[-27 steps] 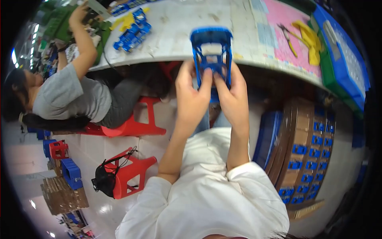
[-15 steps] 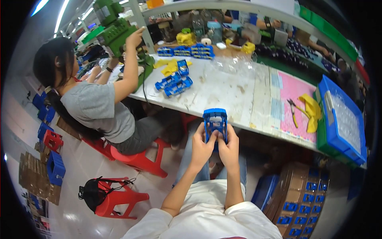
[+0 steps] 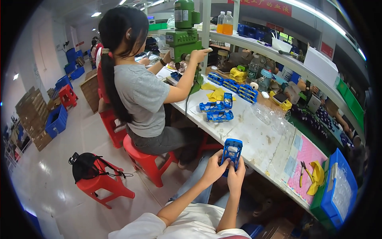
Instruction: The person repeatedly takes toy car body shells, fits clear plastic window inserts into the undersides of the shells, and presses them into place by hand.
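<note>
The white table (image 3: 254, 137) carries blue car shells (image 3: 219, 116), a pink sheet (image 3: 309, 150), a yellow cloth (image 3: 216, 95) and, apparently, crumpled clear plastic (image 3: 271, 116).

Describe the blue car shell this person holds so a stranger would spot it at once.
Find the long white table, then its near edge. Beside it, the left hand and right hand together hold a blue toy car shell. The similar blue shells beyond lie on the table; this one is held up.

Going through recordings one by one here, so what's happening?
The wearer's left hand and right hand hold a blue toy-car shell by the white table. Three similar shells lie on it near a yellow cloth; pliers rest on a pink sheet. To the left, a co-worker in grey sits at a green machine.
</note>
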`<state>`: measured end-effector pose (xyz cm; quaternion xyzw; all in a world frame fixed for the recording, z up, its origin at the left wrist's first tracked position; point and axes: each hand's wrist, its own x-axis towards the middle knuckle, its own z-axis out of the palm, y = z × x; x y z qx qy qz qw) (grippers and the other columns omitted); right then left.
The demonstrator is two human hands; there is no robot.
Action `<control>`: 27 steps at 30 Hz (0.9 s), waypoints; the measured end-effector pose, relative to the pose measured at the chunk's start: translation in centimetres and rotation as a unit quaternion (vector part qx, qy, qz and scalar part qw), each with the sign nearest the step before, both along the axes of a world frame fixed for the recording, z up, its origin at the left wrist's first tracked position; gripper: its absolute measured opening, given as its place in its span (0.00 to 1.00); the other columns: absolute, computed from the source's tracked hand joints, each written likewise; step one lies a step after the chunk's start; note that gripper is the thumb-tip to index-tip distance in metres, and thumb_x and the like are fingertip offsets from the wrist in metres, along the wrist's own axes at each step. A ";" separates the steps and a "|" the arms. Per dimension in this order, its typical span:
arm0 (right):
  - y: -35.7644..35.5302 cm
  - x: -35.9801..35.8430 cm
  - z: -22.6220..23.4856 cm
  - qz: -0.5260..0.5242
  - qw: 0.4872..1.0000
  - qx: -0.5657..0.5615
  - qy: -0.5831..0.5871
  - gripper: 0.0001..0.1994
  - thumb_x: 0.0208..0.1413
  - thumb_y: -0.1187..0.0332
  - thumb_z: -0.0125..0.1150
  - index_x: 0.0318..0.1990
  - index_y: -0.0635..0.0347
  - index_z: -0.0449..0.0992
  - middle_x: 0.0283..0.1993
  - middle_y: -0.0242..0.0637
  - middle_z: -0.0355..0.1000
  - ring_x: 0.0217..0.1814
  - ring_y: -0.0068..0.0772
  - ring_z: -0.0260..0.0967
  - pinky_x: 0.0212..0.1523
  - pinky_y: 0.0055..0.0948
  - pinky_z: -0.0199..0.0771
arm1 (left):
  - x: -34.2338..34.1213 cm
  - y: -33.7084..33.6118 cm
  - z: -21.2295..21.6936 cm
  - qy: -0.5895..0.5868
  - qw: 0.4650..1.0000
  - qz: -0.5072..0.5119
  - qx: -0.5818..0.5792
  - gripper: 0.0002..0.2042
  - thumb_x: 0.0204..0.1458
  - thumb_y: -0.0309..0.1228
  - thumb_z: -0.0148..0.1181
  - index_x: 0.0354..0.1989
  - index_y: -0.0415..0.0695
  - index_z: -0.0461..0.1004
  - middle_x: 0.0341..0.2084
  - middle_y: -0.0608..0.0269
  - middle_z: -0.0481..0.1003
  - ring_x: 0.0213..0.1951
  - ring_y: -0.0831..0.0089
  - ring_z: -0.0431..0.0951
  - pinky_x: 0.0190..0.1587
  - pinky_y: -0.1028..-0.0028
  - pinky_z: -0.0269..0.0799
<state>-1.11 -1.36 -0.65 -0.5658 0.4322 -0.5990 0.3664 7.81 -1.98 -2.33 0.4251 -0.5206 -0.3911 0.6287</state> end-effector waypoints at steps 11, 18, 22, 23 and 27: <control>-0.2 -0.4 0.2 -0.046 0.997 0.006 0.054 0.05 0.49 0.80 0.45 0.34 0.68 0.67 0.23 0.40 0.67 0.25 0.19 0.59 0.28 0.23 0.64 | -0.7 -1.4 -0.9 0.003 0.999 0.026 -0.027 0.05 0.46 0.23 0.58 0.28 0.37 0.69 0.23 0.63 0.69 0.27 0.79 0.69 0.30 0.78 0.64; 0.3 -2.3 -0.6 -0.122 0.991 0.033 0.036 0.05 0.48 0.81 0.46 0.33 0.68 0.67 0.23 0.39 0.67 0.27 0.18 0.59 0.30 0.22 0.64 | -2.6 -2.5 -1.9 -0.049 0.997 -0.048 -0.027 0.07 0.46 0.23 0.59 0.32 0.38 0.70 0.25 0.67 0.72 0.27 0.84 0.71 0.30 0.82 0.69; 0.9 -3.3 -1.3 -0.177 0.983 0.049 0.013 0.06 0.48 0.82 0.45 0.34 0.69 0.68 0.25 0.38 0.67 0.28 0.18 0.59 0.31 0.22 0.64 | -4.2 -2.6 -1.7 -0.057 0.993 -0.100 -0.005 0.06 0.45 0.23 0.59 0.30 0.37 0.70 0.23 0.64 0.72 0.25 0.81 0.70 0.27 0.80 0.65; 0.9 -3.6 -1.9 -0.194 0.980 0.044 0.009 0.07 0.48 0.82 0.45 0.35 0.69 0.68 0.24 0.36 0.67 0.29 0.17 0.59 0.31 0.21 0.64 | -4.7 -2.5 -1.4 -0.066 0.992 -0.108 0.008 0.05 0.44 0.23 0.58 0.29 0.36 0.70 0.22 0.61 0.71 0.24 0.78 0.70 0.27 0.78 0.65; 1.3 -5.2 -2.6 -0.247 0.966 0.070 0.035 0.08 0.48 0.82 0.46 0.36 0.68 0.69 0.25 0.35 0.67 0.29 0.15 0.58 0.30 0.20 0.63 | -6.4 -2.5 -1.3 -0.091 0.984 -0.150 -0.004 0.08 0.45 0.22 0.55 0.34 0.36 0.69 0.25 0.58 0.72 0.27 0.73 0.71 0.32 0.74 0.67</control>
